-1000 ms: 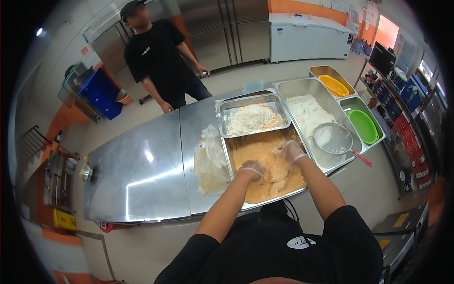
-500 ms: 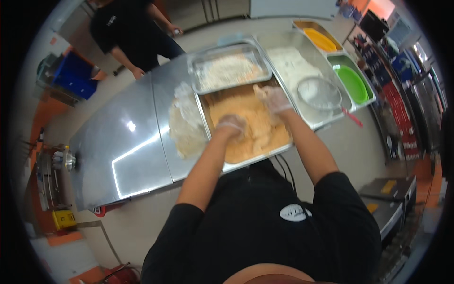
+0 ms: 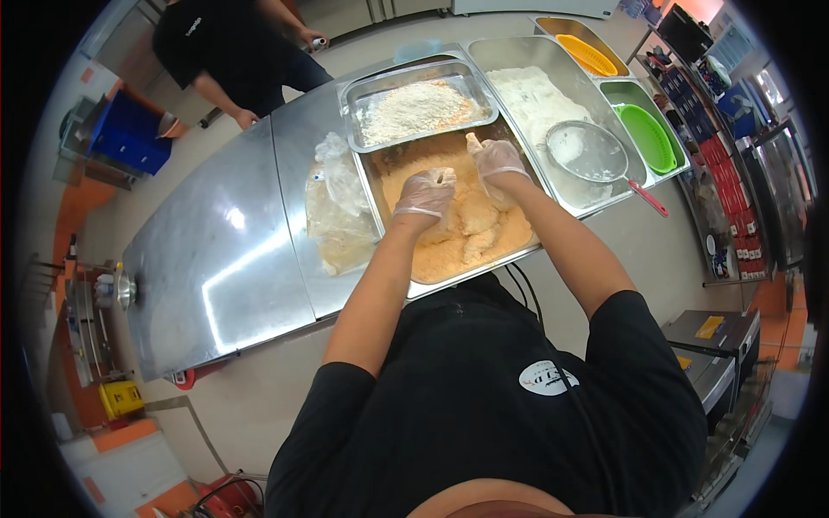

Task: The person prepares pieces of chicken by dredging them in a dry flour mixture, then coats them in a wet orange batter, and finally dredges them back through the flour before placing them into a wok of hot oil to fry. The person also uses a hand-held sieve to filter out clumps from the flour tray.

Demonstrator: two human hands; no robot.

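Note:
Both of my hands wear clear plastic gloves and are above a deep steel pan (image 3: 367, 186) of orange-tan breading (image 3: 436, 263). My left hand (image 3: 423, 194) is closed, with a pale coated food piece (image 3: 445, 176) showing at its fingertips. On the pan's far right side, my right hand (image 3: 503, 162) grips another coated piece, whose tip (image 3: 472, 142) sticks out beyond the fingers. Between and below the hands, more coated pieces (image 3: 477, 248) lie in the breading. What kind of food is under the coating I cannot tell.
A shallow steel tray (image 3: 352, 112) of pale flour mix rests across the pan's far end. To the right are a pan of white flour (image 3: 531, 95), a red-handled sieve (image 3: 587, 151), and green (image 3: 648, 138) and orange baskets (image 3: 587, 56). Plastic bags (image 3: 332, 207) lie left. A person (image 3: 233, 60) stands across the table.
My left hand has risen out of the breading, and a coated piece now shows in it. My right hand stays near the pan's right side, still gripping its piece.

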